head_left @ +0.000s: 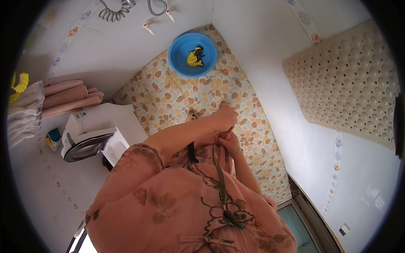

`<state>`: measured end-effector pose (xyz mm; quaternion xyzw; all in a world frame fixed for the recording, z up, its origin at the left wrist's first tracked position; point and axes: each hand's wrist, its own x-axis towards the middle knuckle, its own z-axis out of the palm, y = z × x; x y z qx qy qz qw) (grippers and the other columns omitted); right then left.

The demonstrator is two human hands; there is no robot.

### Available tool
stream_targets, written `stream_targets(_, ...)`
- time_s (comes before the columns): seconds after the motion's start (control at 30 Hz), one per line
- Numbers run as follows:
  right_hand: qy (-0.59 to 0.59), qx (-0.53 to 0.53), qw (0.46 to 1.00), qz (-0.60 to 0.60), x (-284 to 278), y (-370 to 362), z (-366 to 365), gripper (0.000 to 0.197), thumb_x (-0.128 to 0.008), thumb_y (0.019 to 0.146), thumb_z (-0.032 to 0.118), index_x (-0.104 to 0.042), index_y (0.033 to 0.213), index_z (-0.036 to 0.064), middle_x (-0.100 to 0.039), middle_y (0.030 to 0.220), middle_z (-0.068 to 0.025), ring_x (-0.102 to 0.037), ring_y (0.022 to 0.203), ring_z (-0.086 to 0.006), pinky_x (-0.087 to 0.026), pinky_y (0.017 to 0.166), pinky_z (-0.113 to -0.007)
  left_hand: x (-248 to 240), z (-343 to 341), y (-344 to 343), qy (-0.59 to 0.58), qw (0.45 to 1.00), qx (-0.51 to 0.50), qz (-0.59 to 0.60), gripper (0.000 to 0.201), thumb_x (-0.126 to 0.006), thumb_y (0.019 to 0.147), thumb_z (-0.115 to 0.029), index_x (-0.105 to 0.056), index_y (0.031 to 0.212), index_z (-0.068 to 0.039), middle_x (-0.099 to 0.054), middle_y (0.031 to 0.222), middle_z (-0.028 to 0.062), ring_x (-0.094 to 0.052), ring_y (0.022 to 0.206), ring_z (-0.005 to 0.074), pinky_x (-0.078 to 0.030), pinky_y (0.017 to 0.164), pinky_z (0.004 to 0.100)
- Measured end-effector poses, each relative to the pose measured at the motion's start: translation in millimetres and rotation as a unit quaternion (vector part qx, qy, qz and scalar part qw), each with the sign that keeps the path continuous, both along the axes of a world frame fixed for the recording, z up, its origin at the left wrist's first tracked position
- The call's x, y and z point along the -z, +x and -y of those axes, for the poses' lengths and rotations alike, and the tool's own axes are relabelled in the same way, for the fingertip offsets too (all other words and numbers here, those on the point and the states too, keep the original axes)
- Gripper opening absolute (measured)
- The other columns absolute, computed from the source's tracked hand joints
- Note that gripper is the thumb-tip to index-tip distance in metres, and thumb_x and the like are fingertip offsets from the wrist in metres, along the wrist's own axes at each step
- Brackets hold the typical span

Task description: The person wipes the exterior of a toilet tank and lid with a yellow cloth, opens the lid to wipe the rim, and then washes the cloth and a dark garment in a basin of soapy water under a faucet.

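I wear a loose pink garment (181, 194) with a dark butterfly pattern. My left arm reaches across my front, and my left hand (226, 118) is closed at the gathered edge of this cloth; its fingertips are partly hidden. Just below it, my right hand (230, 144) pinches a bunched fold of the same cloth. The two hands almost touch, over the pebble-patterned floor (168, 101). Beyond them stands a blue basin (174, 63) with a crumpled yellow and dark cloth (195, 58) in it.
A white washing machine (126, 118) with its lid up stands at left, below pink rolled items (67, 97). A beige bumpy mat (346, 84) hangs on the right wall. Taps (149, 28) and a coiled hose (114, 14) are on the far wall. A doorway (301, 227) lies lower right.
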<state>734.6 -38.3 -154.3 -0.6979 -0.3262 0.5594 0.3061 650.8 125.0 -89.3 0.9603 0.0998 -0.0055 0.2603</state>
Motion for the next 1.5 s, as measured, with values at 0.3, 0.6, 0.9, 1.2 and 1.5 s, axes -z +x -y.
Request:
stream_targets(0.3, -0.022, 0.105, 0.987, -0.121, 50.8, 9.6, 60.6, 0.012, -0.066, 0.075, 0.009, -0.061, 0.083, 0.0013, -0.060, 0.084, -0.0028, -0.054, 0.076, -0.0091, -0.045, 0.063, -0.026, 29.2, 38.6, 25.6, -0.007, 0.999, -0.038, -0.026, 0.016, -0.055, 0.075, -0.025, -0.066, 0.075, -0.014, -0.057, 0.083, 0.0030, -0.052, 0.091, 0.0208, -0.039, 0.077, 0.0419)
stream_targets(0.6, -0.177, 0.079, 0.969, 0.155, 118.7, 120.2, 55.9, 0.045, -0.053, 0.082, 0.044, -0.060, 0.089, 0.0000, -0.062, 0.080, -0.0119, -0.058, 0.078, -0.0218, -0.046, 0.070, -0.032, 165.7, 11.6, -177.2, -0.298, 0.884, -0.316, -0.171, 0.032, -0.056, 0.078, -0.035, -0.056, 0.096, -0.008, -0.059, 0.092, 0.0156, -0.058, 0.086, 0.0314, -0.045, 0.071, 0.0423)
stream_targets(0.9, 0.058, -0.303, 0.915, 0.261, 67.7, 139.0, -174.0, 0.036, -0.065, 0.074, 0.026, -0.058, 0.100, 0.0030, -0.057, 0.099, -0.0143, -0.055, 0.090, -0.0277, -0.045, 0.078, -0.036, 177.0, 146.9, -210.6, -0.429, 0.649, -0.618, -0.113, 0.022, -0.059, 0.074, -0.025, -0.064, 0.081, -0.005, -0.059, 0.080, 0.0211, -0.058, 0.078, 0.0368, -0.045, 0.067, 0.0432)
stream_targets(1.2, 0.167, -0.788, 0.550, 0.222, 162.3, 122.3, -166.4, 0.035, -0.059, 0.075, 0.033, -0.058, 0.097, 0.0063, -0.060, 0.097, -0.0132, -0.059, 0.085, -0.0303, -0.047, 0.077, -0.037, 43.8, 117.6, -193.1, -0.725, 0.544, -0.361, -0.218, 0.027, -0.053, 0.087, -0.025, -0.059, 0.105, -0.006, -0.061, 0.100, 0.0050, -0.051, 0.095, 0.0148, -0.040, 0.084, 0.0303)
stream_targets(1.5, -0.185, -0.703, 0.685, -0.046, 88.7, 104.2, -271.1, 0.031, -0.059, 0.080, 0.032, -0.057, 0.100, 0.0083, -0.062, 0.084, -0.0070, -0.059, 0.079, -0.0187, -0.047, 0.071, -0.033, 159.1, 9.1, -168.9, -0.482, 0.833, -0.146, -0.229, 0.035, -0.067, 0.073, -0.030, -0.061, 0.099, -0.008, -0.059, 0.086, 0.0118, -0.056, 0.084, 0.0229, -0.045, 0.072, 0.0329)
